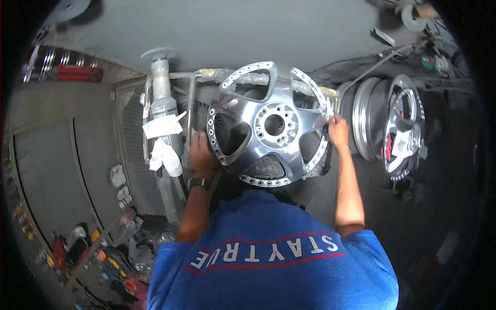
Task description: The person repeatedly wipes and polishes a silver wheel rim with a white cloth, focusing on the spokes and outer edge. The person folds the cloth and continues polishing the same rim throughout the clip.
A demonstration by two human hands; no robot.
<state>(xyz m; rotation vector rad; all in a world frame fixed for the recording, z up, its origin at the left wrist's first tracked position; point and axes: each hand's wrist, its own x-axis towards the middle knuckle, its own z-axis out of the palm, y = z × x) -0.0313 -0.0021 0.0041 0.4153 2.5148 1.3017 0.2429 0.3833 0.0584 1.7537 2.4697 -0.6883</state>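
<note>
A polished five-spoke alloy wheel face (305,114) stands before me, its front toward me and a ring of bolt holes along its outer lip. My left hand (202,152) is closed at its left edge, with the fingertips partly hidden. On the opposite edge, my right hand (338,130) grips the lip with bent fingers. Something small and pale shows just above the right fingers, too blurred to name. Through the spoke openings, dark and dusty parts of a machine or stand are partly visible behind the wheel.
To the left stands a grey upright power tool (163,101) with a disc on top and white cloths (165,157) draped over it. Another wheel (405,126) with a separate-looking rim barrel (366,119) stands on the right. Assorted clutter (116,263) covers the lower left floor.
</note>
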